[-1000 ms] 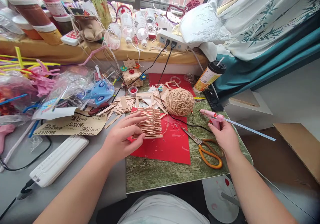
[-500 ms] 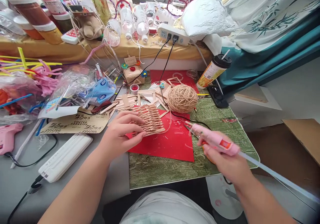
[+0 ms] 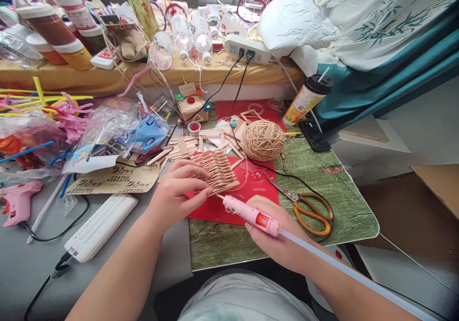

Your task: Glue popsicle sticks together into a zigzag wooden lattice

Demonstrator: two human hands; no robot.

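My left hand [image 3: 179,192] holds the left side of a woven block of wooden sticks [image 3: 217,170], tilted over a red sheet [image 3: 215,210]. In my right hand [image 3: 278,230] is a pink glue gun [image 3: 247,212] with a long clear glue stick out of its back. Its metal tip is at the block's lower edge, close to my left fingertips; whether it touches cannot be made out. Twine [image 3: 245,177] runs from the block toward a twine ball [image 3: 263,140] behind it. Orange-handled scissors [image 3: 299,200] lie open to the right.
Loose wooden sticks [image 3: 182,148] and a small decorated box [image 3: 192,108] are behind the block. A lidded cup [image 3: 307,99] and a phone [image 3: 314,136] stand at the back right. At left are a white power strip [image 3: 101,227] and another pink glue gun [image 3: 22,202].
My right hand has moved left with the glue gun, bringing its tip to the block. The scissors are now uncovered. My left hand keeps its hold on the block.
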